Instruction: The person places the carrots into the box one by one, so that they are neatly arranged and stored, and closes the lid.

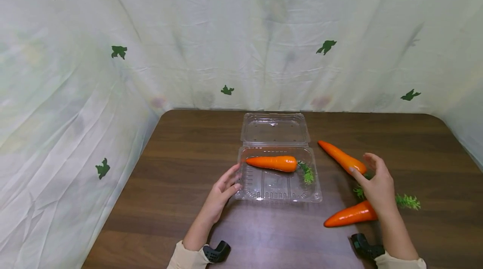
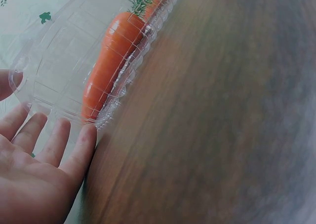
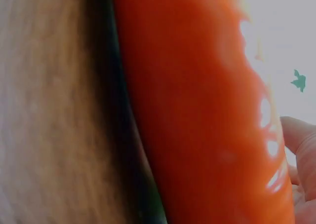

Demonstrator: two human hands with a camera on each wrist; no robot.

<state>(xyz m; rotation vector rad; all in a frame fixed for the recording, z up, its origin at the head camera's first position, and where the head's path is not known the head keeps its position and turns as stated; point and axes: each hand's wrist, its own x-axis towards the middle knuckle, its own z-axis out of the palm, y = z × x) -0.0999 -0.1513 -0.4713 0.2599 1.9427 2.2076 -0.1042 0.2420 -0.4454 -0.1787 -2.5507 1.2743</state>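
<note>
A clear plastic clamshell box (image 1: 279,193) lies on the table, its lid (image 1: 275,128) folded back. Inside the box is an orange carrot (image 1: 271,163) with a green top, tip to the left. My left hand (image 1: 220,193) touches the box's left edge with fairly straight fingers (image 2: 54,140). Over on the right, my right hand (image 1: 379,187) spreads thumb and fingers around the thick end of a second carrot (image 1: 339,156); a firm hold is not visible. Beneath that hand and wrist lies a third carrot (image 1: 351,214), partly hidden in the head view and large in the right wrist view.
The brown wooden table (image 1: 188,147) has rounded far corners. Pale cloth (image 1: 264,51) with green leaf shapes hangs behind it and at the sides. A black device (image 1: 216,252) is strapped to the left wrist, another black device (image 1: 364,247) to the right.
</note>
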